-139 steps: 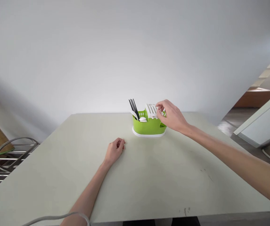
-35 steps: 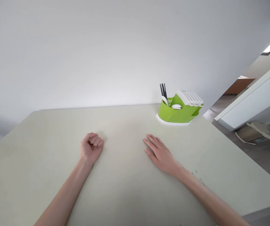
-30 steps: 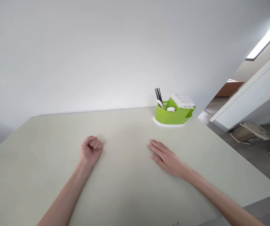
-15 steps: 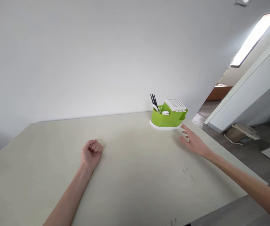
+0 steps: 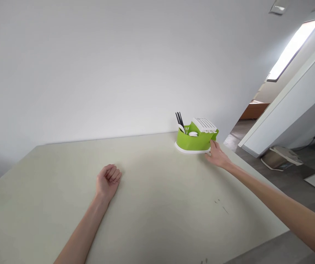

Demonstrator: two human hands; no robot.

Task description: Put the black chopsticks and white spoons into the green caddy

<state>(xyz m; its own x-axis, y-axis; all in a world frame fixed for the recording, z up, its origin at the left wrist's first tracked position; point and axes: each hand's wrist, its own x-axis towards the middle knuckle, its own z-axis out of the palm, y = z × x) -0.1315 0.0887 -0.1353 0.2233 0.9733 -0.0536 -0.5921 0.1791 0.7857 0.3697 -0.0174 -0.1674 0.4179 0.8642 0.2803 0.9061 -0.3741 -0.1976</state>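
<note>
A green and white cutlery holder (image 5: 191, 144) stands upright against the wall at the table's far right. Black chopsticks (image 5: 179, 120) and white spoons (image 5: 193, 134) stick out of its open left part; a slotted white cover (image 5: 204, 124) tops the right part. My right hand (image 5: 217, 155) reaches the holder's lower right corner, fingers closed against the green side and thumb low by the white base. Part of the fingertips is hidden. On the table to the left rests my left hand (image 5: 109, 179), curled into a loose fist, palm side up, with nothing in it.
The pale table (image 5: 146, 205) meets a white wall (image 5: 113, 73) at the back. Beyond its right edge are a grey floor, a doorway and a bin-like container (image 5: 279, 159). Small dark marks (image 5: 221, 205) show on the tabletop.
My right hand has moved left and slightly up to the holder, its spread fingers drawing together there. My left hand stays in a fist. The view has shifted slightly.
</note>
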